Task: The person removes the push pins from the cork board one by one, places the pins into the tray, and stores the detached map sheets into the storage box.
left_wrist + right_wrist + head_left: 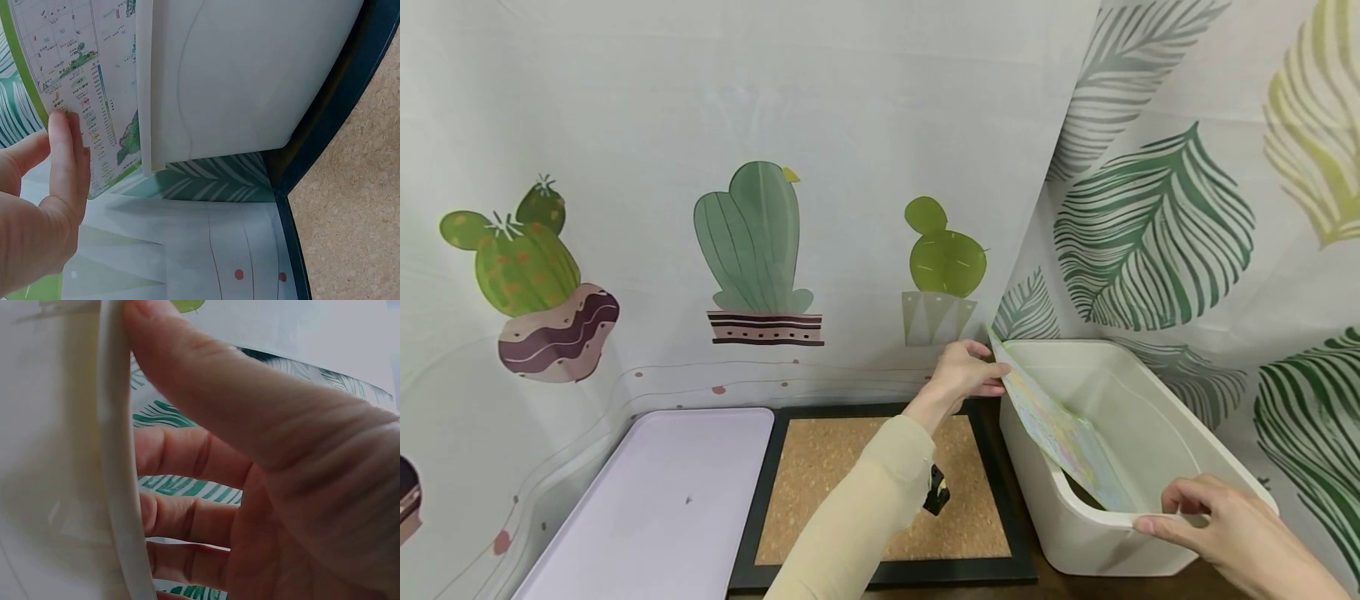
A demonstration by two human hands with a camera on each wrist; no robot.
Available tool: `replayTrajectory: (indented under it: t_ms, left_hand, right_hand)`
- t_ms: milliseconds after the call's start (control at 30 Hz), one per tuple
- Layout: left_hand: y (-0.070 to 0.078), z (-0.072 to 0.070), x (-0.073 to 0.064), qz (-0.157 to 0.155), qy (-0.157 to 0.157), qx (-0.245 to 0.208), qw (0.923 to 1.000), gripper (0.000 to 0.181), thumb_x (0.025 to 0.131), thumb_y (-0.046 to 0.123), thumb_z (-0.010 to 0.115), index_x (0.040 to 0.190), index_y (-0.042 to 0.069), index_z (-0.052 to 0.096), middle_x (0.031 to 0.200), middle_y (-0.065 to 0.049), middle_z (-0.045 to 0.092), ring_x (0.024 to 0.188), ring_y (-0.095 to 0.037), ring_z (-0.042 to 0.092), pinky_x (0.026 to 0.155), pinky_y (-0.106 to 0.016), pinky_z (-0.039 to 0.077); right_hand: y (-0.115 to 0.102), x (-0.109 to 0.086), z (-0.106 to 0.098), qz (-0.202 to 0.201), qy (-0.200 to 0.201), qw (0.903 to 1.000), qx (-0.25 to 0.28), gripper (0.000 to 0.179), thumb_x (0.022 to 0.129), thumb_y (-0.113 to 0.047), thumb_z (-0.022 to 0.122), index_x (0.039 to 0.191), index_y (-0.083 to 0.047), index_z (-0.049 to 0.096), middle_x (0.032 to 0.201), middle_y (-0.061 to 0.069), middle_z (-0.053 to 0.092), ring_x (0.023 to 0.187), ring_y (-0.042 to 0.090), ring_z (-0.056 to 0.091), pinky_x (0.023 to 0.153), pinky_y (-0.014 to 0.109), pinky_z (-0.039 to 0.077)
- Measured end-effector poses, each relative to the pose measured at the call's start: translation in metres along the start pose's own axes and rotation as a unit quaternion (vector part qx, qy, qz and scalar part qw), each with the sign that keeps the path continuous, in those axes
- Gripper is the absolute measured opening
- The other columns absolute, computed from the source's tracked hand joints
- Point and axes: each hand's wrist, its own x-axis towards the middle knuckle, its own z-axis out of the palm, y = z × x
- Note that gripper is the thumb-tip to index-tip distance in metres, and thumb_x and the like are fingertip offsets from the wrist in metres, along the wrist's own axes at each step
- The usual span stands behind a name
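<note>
A map sheet (1060,417) with a green border slants into a white plastic bin (1028,483), its upper left corner raised above the rim. My left hand (961,372) pinches the map near that corner; the left wrist view shows straight fingers (65,162) on its printed face and the thumb at the green edge. At the bin's near right, my right hand (1225,517) grips the rim (115,450) between thumb and fingers. The map's lower part lies inside the bin, partly hidden by the near wall.
Left of the bin lies a cork board (820,475) in a black frame, with a small black and yellow item (936,490) over it, partly behind the left sleeve. Farther left is a pale lilac tray (655,500). Printed curtains (850,100) hang behind.
</note>
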Motion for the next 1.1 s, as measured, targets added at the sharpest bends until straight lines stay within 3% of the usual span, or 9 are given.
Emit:
replayTrajectory:
  t_ms: [300, 433, 533, 767, 900, 1033, 1100]
  left_hand:
    - [0.000, -0.002, 0.003, 0.020, -0.025, -0.039, 0.9987, 0.033, 0.088, 0.000, 0.072, 0.114, 0.001, 0.053, 0.092, -0.011, 0.063, 0.081, -0.034, 0.070, 0.066, -0.031, 0.058]
    - [-0.002, -0.006, 0.004, 0.024, -0.024, -0.029, 0.9990, 0.032, 0.088, 0.003, 0.072, 0.115, 0.002, 0.054, 0.100, -0.012, 0.061, 0.082, -0.033, 0.070, 0.068, -0.032, 0.058]
    - [-0.003, -0.011, 0.002, 0.032, -0.017, 0.007, 0.9993, 0.035, 0.088, 0.011, 0.075, 0.116, 0.004, 0.056, 0.107, -0.011, 0.061, 0.081, -0.025, 0.069, 0.072, -0.033, 0.058]
    - [-0.004, -0.031, -0.007, 0.059, -0.018, 0.150, 0.9867, 0.046, 0.088, 0.037, 0.075, 0.126, 0.018, 0.058, 0.125, -0.004, 0.058, 0.106, -0.024, 0.060, 0.089, -0.041, 0.050]
    - [-0.004, -0.045, -0.012, 0.070, -0.029, 0.175, 0.9816, 0.050, 0.089, 0.041, 0.073, 0.132, 0.022, 0.055, 0.137, -0.005, 0.052, 0.123, -0.027, 0.051, 0.095, -0.044, 0.047]
    - [-0.007, -0.059, -0.018, 0.082, -0.037, 0.187, 0.9782, 0.057, 0.090, 0.043, 0.070, 0.139, 0.022, 0.050, 0.144, -0.005, 0.047, 0.134, -0.027, 0.042, 0.101, -0.046, 0.042]
    - [-0.010, -0.065, -0.021, 0.088, -0.040, 0.188, 0.9774, 0.059, 0.091, 0.043, 0.069, 0.142, 0.021, 0.048, 0.146, -0.005, 0.044, 0.137, -0.026, 0.038, 0.104, -0.047, 0.039]
  right_hand:
    - [0.000, -0.002, 0.002, -0.021, 0.037, 0.9991, 0.005, 0.026, 0.087, -0.045, 0.071, 0.081, -0.023, 0.059, 0.085, -0.002, 0.051, 0.072, 0.002, 0.041, 0.059, 0.025, 0.040]
    - [0.003, 0.000, 0.002, -0.018, 0.037, 0.9990, 0.019, 0.033, 0.086, -0.047, 0.072, 0.094, -0.017, 0.063, 0.097, 0.003, 0.060, 0.088, 0.016, 0.055, 0.067, 0.037, 0.048]
    - [0.006, 0.002, 0.002, -0.009, 0.033, 0.9991, 0.026, 0.047, 0.084, -0.052, 0.072, 0.106, -0.011, 0.064, 0.108, 0.011, 0.063, 0.097, 0.036, 0.058, 0.071, 0.049, 0.049]
    - [0.004, 0.002, 0.002, -0.018, 0.056, 0.9982, 0.014, 0.056, 0.085, -0.053, 0.071, 0.116, -0.008, 0.063, 0.114, 0.019, 0.060, 0.099, 0.039, 0.058, 0.069, 0.051, 0.049]
    - [-0.001, -0.001, 0.002, -0.030, 0.077, 0.9963, 0.023, 0.052, 0.089, -0.048, 0.069, 0.119, -0.006, 0.062, 0.117, 0.021, 0.058, 0.089, 0.032, 0.064, 0.067, 0.052, 0.050]
    - [-0.011, -0.003, 0.003, -0.054, 0.135, 0.9891, 0.027, 0.043, 0.091, -0.038, 0.070, 0.118, -0.005, 0.062, 0.117, 0.022, 0.057, 0.095, 0.035, 0.060, 0.069, 0.055, 0.047]
    - [-0.019, -0.003, 0.005, -0.076, 0.177, 0.9810, 0.025, 0.038, 0.090, -0.033, 0.072, 0.115, -0.006, 0.064, 0.116, 0.021, 0.058, 0.102, 0.040, 0.053, 0.073, 0.057, 0.043]
